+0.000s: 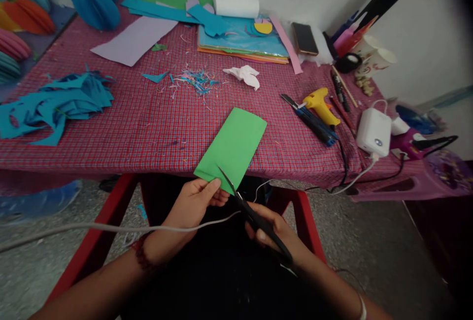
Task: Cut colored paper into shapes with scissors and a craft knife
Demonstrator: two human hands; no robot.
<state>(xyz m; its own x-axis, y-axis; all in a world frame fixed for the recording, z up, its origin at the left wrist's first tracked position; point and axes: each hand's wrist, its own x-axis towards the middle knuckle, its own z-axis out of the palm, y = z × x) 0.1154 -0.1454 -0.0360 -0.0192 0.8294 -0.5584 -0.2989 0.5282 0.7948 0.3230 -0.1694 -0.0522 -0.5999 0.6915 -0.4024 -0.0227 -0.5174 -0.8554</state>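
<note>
My left hand [195,204] pinches the near edge of a folded green paper sheet [232,145], held out over the front edge of the table. In my right hand [275,233] are black scissors [251,214]; their blades point up and left, and the tip lies on the near edge of the green paper. A thin white cable [111,227] runs across below my left wrist.
The red checked tablecloth [148,123] carries a pile of blue paper offcuts [55,105], a lilac sheet [135,39], stacked coloured sheets [240,39], crumpled tissue [244,75], a yellow glue gun [320,105], a phone [304,39], a white device [374,131] and paper cups [373,56].
</note>
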